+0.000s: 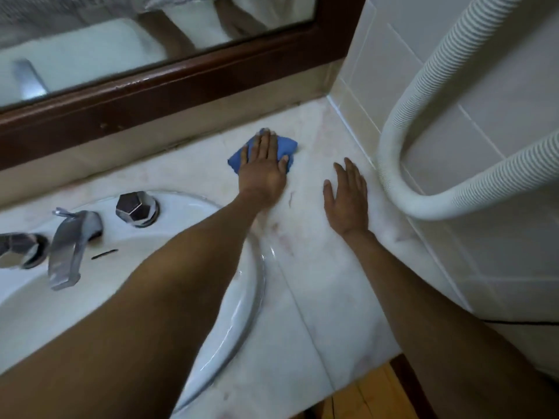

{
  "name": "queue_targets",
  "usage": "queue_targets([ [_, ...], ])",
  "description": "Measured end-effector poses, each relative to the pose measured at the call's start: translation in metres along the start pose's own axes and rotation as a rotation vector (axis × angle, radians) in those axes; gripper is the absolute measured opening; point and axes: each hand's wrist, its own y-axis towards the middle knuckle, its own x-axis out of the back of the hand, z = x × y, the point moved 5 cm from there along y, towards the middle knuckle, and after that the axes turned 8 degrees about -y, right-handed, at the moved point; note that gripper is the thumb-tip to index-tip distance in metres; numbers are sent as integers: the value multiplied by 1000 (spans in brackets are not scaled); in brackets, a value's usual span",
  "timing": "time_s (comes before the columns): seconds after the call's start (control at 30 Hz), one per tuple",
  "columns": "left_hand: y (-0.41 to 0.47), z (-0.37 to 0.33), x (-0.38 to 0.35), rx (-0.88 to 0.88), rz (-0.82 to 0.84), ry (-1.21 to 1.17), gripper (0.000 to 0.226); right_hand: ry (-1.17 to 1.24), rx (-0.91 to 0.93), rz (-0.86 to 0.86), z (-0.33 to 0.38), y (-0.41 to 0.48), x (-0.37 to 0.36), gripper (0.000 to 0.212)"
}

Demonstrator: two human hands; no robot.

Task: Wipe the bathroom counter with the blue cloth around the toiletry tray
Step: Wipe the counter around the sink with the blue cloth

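A folded blue cloth lies on the pale marble counter near the back edge, right of the sink. My left hand presses flat on top of it, fingers pointing toward the mirror, and covers most of it. My right hand rests palm down on the bare counter to the right, fingers spread, holding nothing, close to the tiled side wall. No toiletry tray shows in this view.
A white sink with a chrome faucet and two faceted knobs fills the left. A dark wood-framed mirror runs along the back. A white ribbed hose loops against the tiled wall on the right.
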Motion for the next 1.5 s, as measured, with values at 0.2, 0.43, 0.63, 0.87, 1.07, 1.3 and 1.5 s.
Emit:
queue_targets([
  [0.2,-82,-39,-31,63,-54,-34,64,-14,77,93,-17,-31,13,50],
  [0.43,-213,-77,-59,13,-33,-53,64,-38,166,171,-36,-97,39,49],
  [0.63,-295,-71,-60,18,26,-34,64,-42,194,351,-45,-138,62,55],
  [0.87,-399,-33,-50,91,32,3,64,-81,239,629,-20,-159,75,56],
  [1.07,-448,6,-30,39,97,27,64,33,389,640,76,-191,70,57],
  [1.3,-523,64,-3,83,59,-5,62,174,698,587,222,-267,64,45],
  [1.5,-606,162,32,209,-11,-5,63,115,737,797,312,-349,25,41],
])
